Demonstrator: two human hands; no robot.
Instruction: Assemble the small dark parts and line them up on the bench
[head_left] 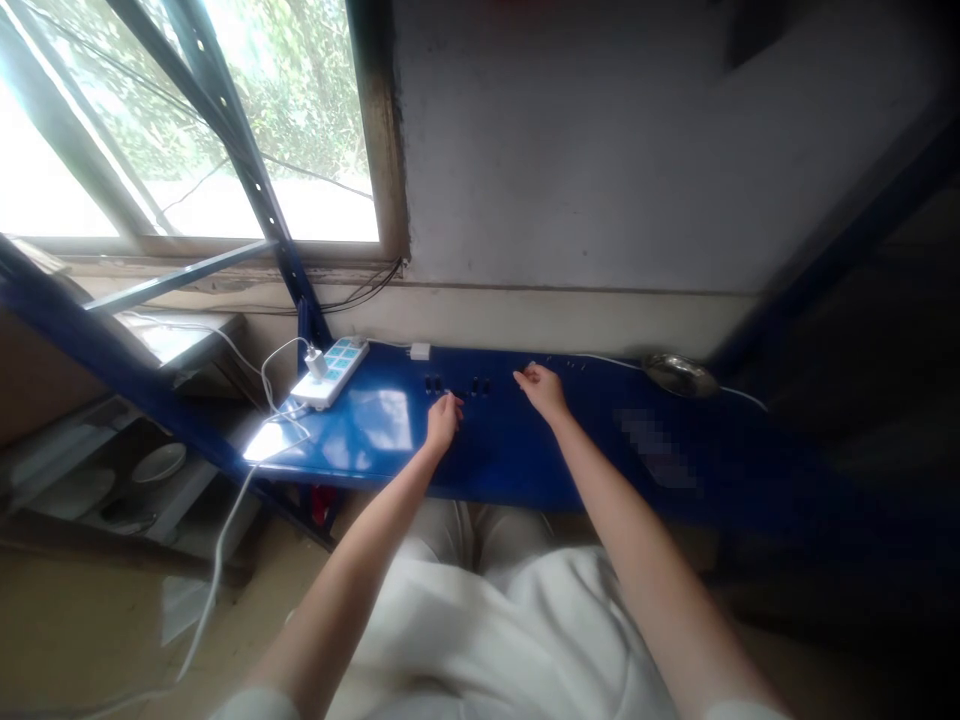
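Over the middle of the blue table [525, 460], my left hand [444, 422] is closed, thumb and fingers drawn together at the tabletop. Whatever it pinches is too small to make out. Just beyond it stand two small black pieces [433, 384], and another small black pair [480, 386] lies to its right. My right hand [541, 390] is further right and a little farther back, its fingertips pinched together. I cannot tell what is between them. Several tiny bits, perhaps screws [574, 365], are scattered on the table just past that hand.
A white power strip [334, 372] with a plugged-in adapter sits at the table's left end, its cable hanging down. Near the wall are a small white block [420, 351] and a shiny metal dish [680, 375]. Blue frame posts [277, 230] rise at the left. A blurred patch covers something at right.
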